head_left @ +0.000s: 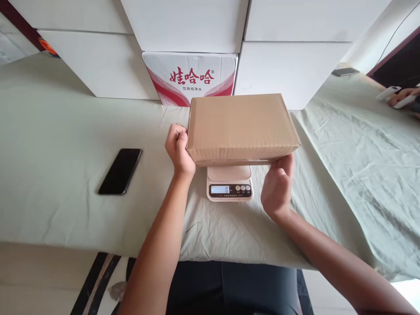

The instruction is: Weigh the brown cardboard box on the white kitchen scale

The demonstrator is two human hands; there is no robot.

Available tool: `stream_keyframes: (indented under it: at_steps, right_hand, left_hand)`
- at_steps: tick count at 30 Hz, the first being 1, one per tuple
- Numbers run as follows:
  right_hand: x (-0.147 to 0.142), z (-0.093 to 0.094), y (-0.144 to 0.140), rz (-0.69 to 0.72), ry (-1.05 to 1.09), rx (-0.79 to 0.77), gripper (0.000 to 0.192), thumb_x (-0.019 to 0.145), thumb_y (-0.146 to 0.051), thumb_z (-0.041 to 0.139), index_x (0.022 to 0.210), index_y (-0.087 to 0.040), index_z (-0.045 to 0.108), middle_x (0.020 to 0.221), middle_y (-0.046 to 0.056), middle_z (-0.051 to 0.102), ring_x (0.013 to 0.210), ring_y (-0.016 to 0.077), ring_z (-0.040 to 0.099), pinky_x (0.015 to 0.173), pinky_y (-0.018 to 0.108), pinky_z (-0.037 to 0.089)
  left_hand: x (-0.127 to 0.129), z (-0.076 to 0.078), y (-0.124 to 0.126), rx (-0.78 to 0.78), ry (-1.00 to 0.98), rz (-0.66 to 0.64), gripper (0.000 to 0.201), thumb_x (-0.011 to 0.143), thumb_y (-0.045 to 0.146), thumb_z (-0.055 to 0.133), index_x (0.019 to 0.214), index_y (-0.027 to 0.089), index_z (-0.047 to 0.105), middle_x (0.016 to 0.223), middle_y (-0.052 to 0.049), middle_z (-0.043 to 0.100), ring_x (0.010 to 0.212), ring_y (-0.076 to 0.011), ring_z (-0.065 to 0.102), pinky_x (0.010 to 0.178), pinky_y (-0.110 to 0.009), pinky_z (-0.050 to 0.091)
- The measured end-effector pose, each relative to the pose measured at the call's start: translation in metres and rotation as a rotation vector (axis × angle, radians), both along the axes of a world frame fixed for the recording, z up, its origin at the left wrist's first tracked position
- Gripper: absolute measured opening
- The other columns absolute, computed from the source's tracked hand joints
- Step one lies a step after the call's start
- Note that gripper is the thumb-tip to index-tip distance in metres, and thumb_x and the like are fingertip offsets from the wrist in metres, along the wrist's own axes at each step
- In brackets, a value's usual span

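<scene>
A plain brown cardboard box (241, 127) is held level just above a small white kitchen scale (229, 184), whose display reads 0. My left hand (179, 151) grips the box's left end with curled fingers. My right hand (278, 186) supports the box's near right underside. Most of the scale's platform is hidden beneath the box, and I cannot tell whether the box touches it.
A black phone (120, 170) lies on the pale green cloth-covered table (65, 205) to the left. White boxes (108, 65) and a red-and-white carton (190, 76) stand stacked behind. Another person's hand (405, 98) holding a white object shows at the far right edge.
</scene>
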State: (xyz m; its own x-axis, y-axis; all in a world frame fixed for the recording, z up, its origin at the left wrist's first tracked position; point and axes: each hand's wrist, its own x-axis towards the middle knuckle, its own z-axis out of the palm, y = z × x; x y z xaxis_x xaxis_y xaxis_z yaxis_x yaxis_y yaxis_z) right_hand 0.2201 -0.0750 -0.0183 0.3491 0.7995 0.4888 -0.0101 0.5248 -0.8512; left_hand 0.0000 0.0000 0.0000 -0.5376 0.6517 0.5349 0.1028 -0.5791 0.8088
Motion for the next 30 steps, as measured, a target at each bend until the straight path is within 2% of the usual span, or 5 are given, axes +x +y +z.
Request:
stream_keyframes:
  at_steps: [5,9,16,24,30]
  right_hand:
    - [-0.002,0.003,-0.011,-0.065,0.005,-0.028,0.044,0.095,-0.054,0.060,0.133,-0.035,0.071,0.137,0.008,0.068,0.138,0.0346,0.063,0.129,0.061,0.052]
    - [-0.002,0.001,-0.016,-0.048,-0.021,-0.043,0.041,0.097,-0.058,0.059,0.129,-0.035,0.071,0.132,0.009,0.068,0.134,0.0356,0.064,0.122,0.060,0.055]
    - [-0.006,0.000,-0.017,-0.044,0.062,-0.086,0.040,0.094,-0.052,0.062,0.129,-0.035,0.072,0.126,0.008,0.069,0.126,0.0333,0.064,0.115,0.056,0.059]
    - [0.004,-0.018,-0.008,-0.094,0.063,-0.072,0.023,0.101,-0.052,0.058,0.114,-0.039,0.072,0.114,0.005,0.068,0.111,0.0288,0.067,0.100,0.052,0.065]
    - [0.010,-0.023,-0.003,-0.103,0.025,-0.066,0.025,0.104,-0.058,0.056,0.108,-0.037,0.068,0.111,0.005,0.067,0.107,0.0285,0.067,0.094,0.050,0.067]
  left_hand:
    - [-0.007,-0.004,-0.001,-0.082,-0.070,-0.162,0.071,0.102,0.056,0.075,0.068,0.023,0.023,0.072,0.002,0.018,0.060,-0.0147,0.031,0.060,-0.030,0.041]
    - [-0.010,-0.002,-0.003,-0.069,-0.109,-0.178,0.073,0.103,0.049,0.077,0.069,0.023,0.018,0.071,0.003,0.013,0.058,-0.0135,0.023,0.055,-0.029,0.032]
    - [-0.012,-0.001,0.000,-0.060,-0.090,-0.171,0.071,0.103,0.050,0.077,0.070,0.023,0.019,0.073,0.003,0.014,0.059,-0.0137,0.026,0.057,-0.030,0.030]
    - [-0.012,-0.001,0.002,-0.092,-0.092,-0.148,0.070,0.104,0.051,0.076,0.070,0.024,0.020,0.071,0.002,0.017,0.060,-0.0140,0.031,0.057,-0.030,0.033]
    - [-0.011,0.000,0.001,-0.112,-0.122,-0.149,0.070,0.105,0.049,0.075,0.071,0.023,0.020,0.071,0.002,0.018,0.059,-0.0141,0.035,0.056,-0.029,0.035]
